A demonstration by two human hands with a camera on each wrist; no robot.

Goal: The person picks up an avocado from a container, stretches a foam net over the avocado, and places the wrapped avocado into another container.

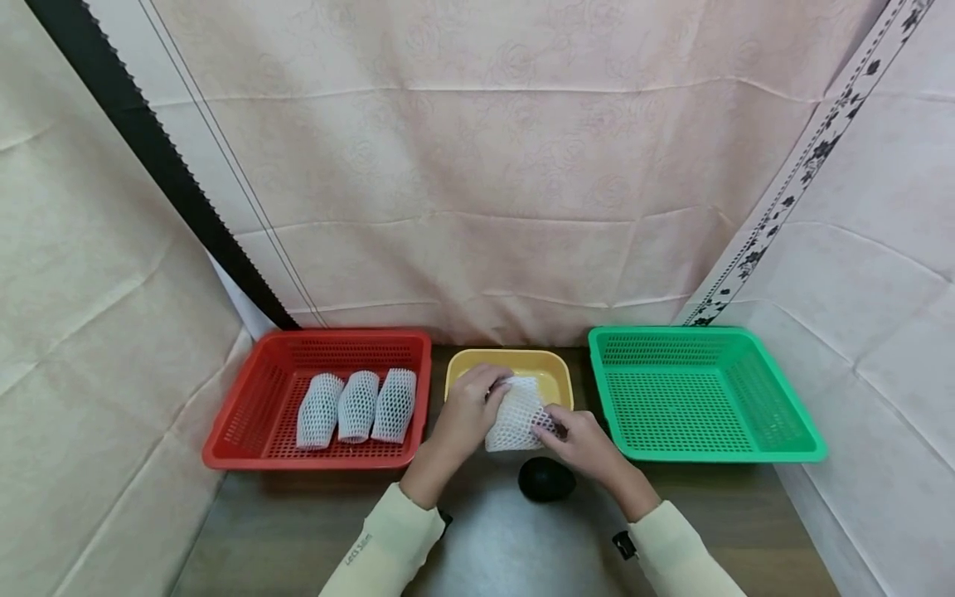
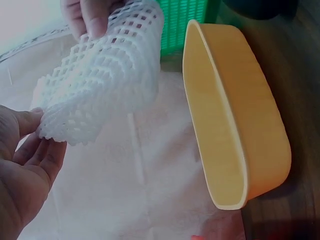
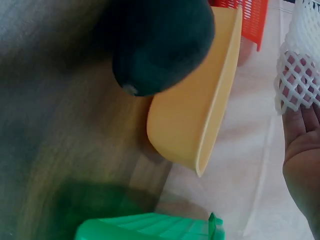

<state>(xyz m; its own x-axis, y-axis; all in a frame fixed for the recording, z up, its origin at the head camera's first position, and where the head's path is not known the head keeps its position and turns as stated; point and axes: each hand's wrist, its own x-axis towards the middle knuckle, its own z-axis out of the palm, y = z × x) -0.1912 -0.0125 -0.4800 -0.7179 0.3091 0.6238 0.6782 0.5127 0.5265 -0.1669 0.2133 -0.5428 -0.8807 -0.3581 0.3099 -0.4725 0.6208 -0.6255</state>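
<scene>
A white foam fruit net (image 1: 513, 421) is held up between both hands in front of the yellow tray. My left hand (image 1: 468, 408) pinches its upper left edge between thumb and fingers, as the left wrist view also shows. At the opposite end my right hand (image 1: 580, 441) grips the net, with fingertips showing behind the mesh (image 3: 299, 80) in the right wrist view. On the table just below the net lies a dark green avocado (image 1: 547, 479), apart from both hands. The right wrist view shows the avocado (image 3: 162, 47) close up, with a pale stem end.
Behind the hands stands a yellow tray (image 1: 555, 375). To the left, a red basket (image 1: 313, 463) holds three white foam nets (image 1: 358, 406). A green basket (image 1: 709, 414) is on the right. Cloth curtains (image 1: 477, 182) enclose the table's back and sides.
</scene>
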